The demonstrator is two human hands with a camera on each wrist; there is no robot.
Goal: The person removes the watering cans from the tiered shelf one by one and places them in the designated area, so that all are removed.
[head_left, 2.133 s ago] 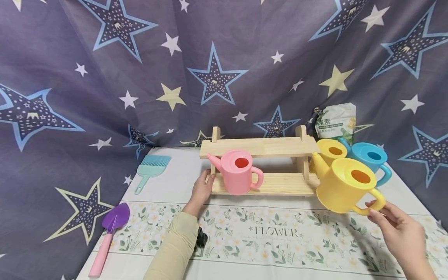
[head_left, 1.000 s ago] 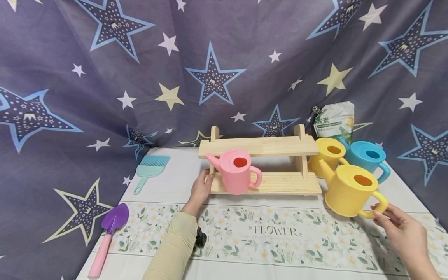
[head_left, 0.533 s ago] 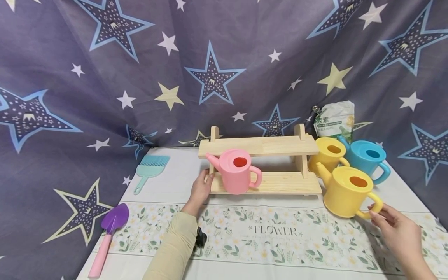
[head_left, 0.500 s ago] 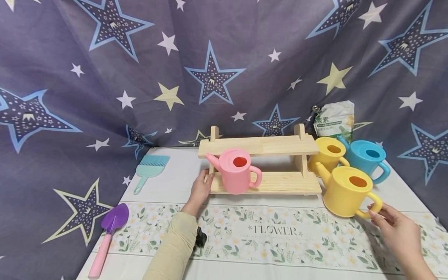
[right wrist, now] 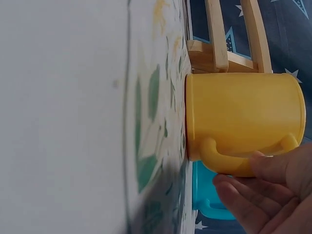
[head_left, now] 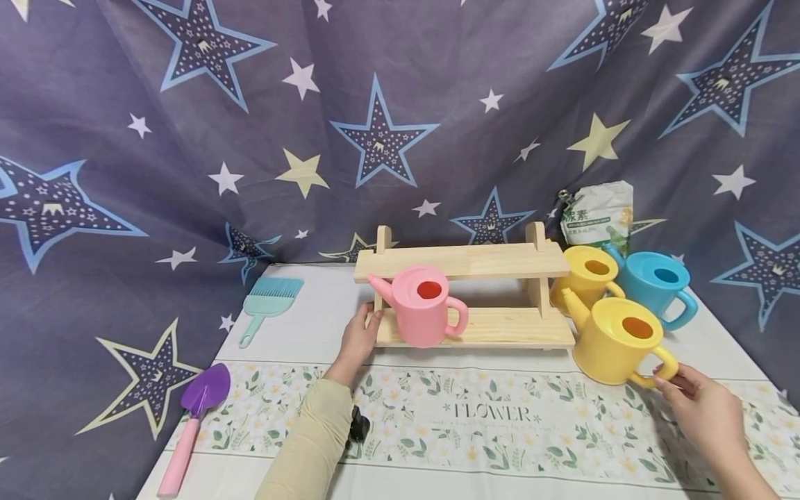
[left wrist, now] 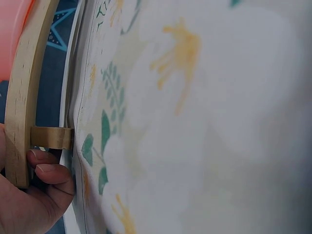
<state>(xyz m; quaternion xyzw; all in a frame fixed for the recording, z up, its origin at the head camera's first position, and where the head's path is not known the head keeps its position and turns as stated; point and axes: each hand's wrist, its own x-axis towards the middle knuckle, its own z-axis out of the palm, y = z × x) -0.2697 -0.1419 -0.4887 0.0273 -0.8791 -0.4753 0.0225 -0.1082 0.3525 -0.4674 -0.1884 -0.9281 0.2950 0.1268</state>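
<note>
My left hand [head_left: 360, 335] grips the left end of a two-tier wooden shelf's lower board [head_left: 506, 328]. In the left wrist view its fingers curl under the board [left wrist: 23, 107]. A pink watering can [head_left: 423, 309] stands on that board, spout to the left. My right hand [head_left: 706, 406] pinches the handle of a yellow watering can [head_left: 615, 347], right of the shelf. In the right wrist view this yellow can [right wrist: 243, 109] has its base at the tablecloth, apparently touching it. Another yellow watering can [head_left: 578, 278] and a blue one [head_left: 656, 281] stand behind.
A white and green bag [head_left: 598, 215] stands at the back right. On the left lie a teal brush [head_left: 273, 297] and a purple trowel with a pink handle [head_left: 203, 392]. A flowered cloth [head_left: 494, 430] covers the table. A starry curtain [head_left: 437, 104] hangs behind.
The yellow can in my right hand came down and to the right, then shifted slightly left. My left hand, the shelf and the pink can have stayed in place.
</note>
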